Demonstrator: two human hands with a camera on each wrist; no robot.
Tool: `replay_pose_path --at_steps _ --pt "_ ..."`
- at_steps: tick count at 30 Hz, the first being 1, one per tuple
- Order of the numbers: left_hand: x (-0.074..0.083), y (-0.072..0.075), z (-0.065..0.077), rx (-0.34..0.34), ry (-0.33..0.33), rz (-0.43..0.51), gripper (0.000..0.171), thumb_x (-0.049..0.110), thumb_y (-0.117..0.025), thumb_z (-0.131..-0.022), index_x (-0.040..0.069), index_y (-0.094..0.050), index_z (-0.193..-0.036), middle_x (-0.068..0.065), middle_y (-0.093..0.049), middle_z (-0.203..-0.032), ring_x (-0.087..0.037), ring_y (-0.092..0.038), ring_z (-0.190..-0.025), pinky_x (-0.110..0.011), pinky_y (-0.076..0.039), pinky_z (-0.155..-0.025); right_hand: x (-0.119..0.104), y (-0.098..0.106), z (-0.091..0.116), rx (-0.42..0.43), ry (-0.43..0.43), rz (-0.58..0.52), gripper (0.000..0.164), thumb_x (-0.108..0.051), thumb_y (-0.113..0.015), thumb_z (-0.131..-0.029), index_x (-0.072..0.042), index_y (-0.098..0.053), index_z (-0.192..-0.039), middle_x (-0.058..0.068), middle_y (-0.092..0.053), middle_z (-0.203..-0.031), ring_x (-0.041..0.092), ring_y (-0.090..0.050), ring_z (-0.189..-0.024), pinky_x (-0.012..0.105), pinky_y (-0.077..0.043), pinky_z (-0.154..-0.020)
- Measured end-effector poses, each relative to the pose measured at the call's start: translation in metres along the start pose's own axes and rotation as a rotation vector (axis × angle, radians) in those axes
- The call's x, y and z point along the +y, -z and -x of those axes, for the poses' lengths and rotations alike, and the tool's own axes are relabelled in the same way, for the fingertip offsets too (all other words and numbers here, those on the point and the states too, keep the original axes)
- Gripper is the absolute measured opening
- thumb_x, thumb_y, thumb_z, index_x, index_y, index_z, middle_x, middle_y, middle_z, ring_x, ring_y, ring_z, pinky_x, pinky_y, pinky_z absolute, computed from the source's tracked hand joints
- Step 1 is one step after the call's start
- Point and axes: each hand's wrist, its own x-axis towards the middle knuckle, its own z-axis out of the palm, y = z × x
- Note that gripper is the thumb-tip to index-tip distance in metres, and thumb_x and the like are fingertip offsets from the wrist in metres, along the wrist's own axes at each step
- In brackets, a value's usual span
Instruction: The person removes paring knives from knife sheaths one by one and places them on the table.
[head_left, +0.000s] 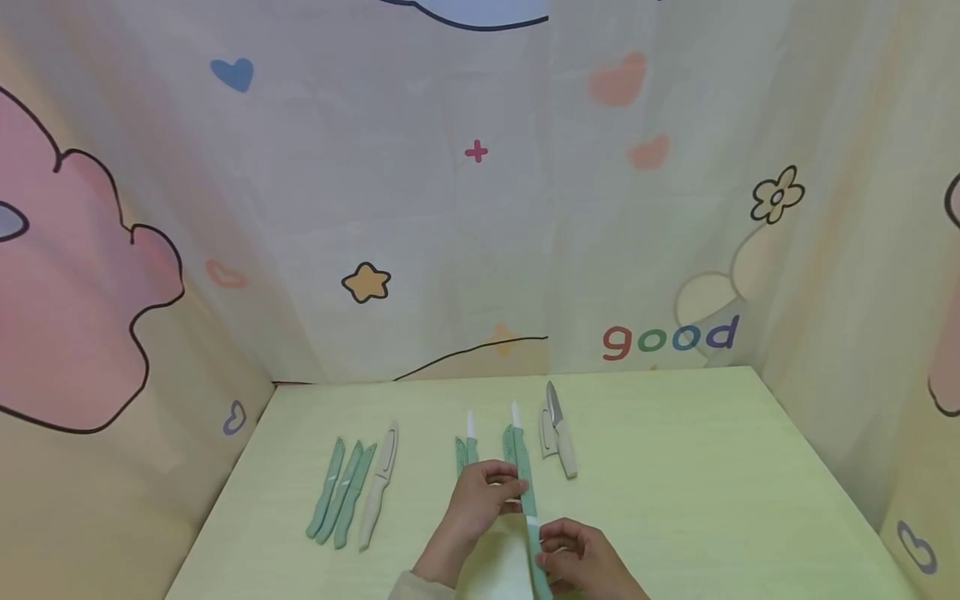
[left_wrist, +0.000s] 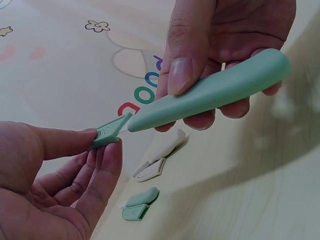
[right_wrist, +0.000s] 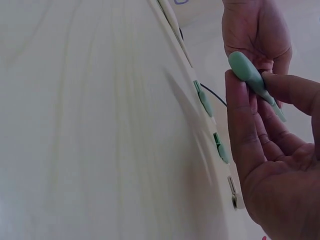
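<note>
My left hand [head_left: 486, 498] pinches a green blade sheath [left_wrist: 106, 134] between thumb and fingers. In my right hand [head_left: 583, 552] lies the green handle of a paring knife [left_wrist: 210, 97], gripped with the thumb on top and the fingers beneath. A short strip of white blade shows between handle and sheath; the rest of the blade is hidden inside the sheath. Both hands hold the knife above the table. Behind them lie two green knives, one by the left hand [head_left: 472, 427] and one farther right [head_left: 522, 442], each with its sheath alongside.
A beige knife [head_left: 564, 446] with a grey blade lies beside its beige sheath [head_left: 548, 433]. On the left are several sheathed green knives [head_left: 347, 498] and a sheathed beige knife [head_left: 377, 492]. Printed curtains [head_left: 480, 208] enclose the pale table [head_left: 712, 483] at back and sides.
</note>
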Motion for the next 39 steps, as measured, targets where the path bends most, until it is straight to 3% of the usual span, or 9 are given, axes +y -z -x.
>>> replay_pose_path --at_steps 17,26,35,39 --pt "0.004 0.002 -0.001 0.069 -0.020 0.009 0.033 0.005 -0.072 -0.084 -0.012 -0.062 -0.111 -0.013 -0.067 -0.090 -0.023 -0.065 -0.079 -0.037 -0.061 -0.073 0.003 -0.001 0.007 -0.023 -0.006 -0.016 0.031 -0.013 -0.067 -0.088 0.006 -0.058 -0.112 0.005 -0.063 -0.091 0.020 -0.062 -0.075 0.033 -0.060 -0.064" --pt "-0.003 0.010 0.000 0.109 -0.023 0.028 0.031 0.003 -0.070 -0.086 -0.012 -0.061 -0.111 -0.016 -0.067 -0.095 -0.024 -0.065 -0.083 -0.035 -0.061 -0.073 0.008 0.000 0.007 0.002 -0.046 0.064 0.028 -0.012 -0.069 -0.084 0.002 -0.065 -0.107 0.004 -0.067 -0.087 0.020 -0.062 -0.076 0.026 -0.054 -0.063" --pt "0.026 0.021 0.017 0.179 -0.050 0.017 0.027 0.000 -0.065 -0.089 -0.013 -0.060 -0.112 -0.022 -0.065 -0.102 -0.027 -0.064 -0.087 -0.039 -0.060 -0.079 0.010 0.004 0.011 -0.026 -0.036 0.080 0.025 -0.008 -0.066 -0.083 0.002 -0.066 -0.106 0.004 -0.068 -0.089 0.021 -0.063 -0.079 0.026 -0.054 -0.065" --pt "0.022 0.026 0.018 0.165 -0.044 0.022 0.027 0.001 -0.066 -0.088 -0.012 -0.060 -0.111 -0.020 -0.065 -0.103 -0.026 -0.064 -0.087 -0.039 -0.060 -0.078 0.007 0.006 0.011 0.013 -0.043 0.059 0.027 -0.009 -0.070 -0.082 0.002 -0.065 -0.106 0.004 -0.067 -0.087 0.021 -0.063 -0.077 0.027 -0.055 -0.063"
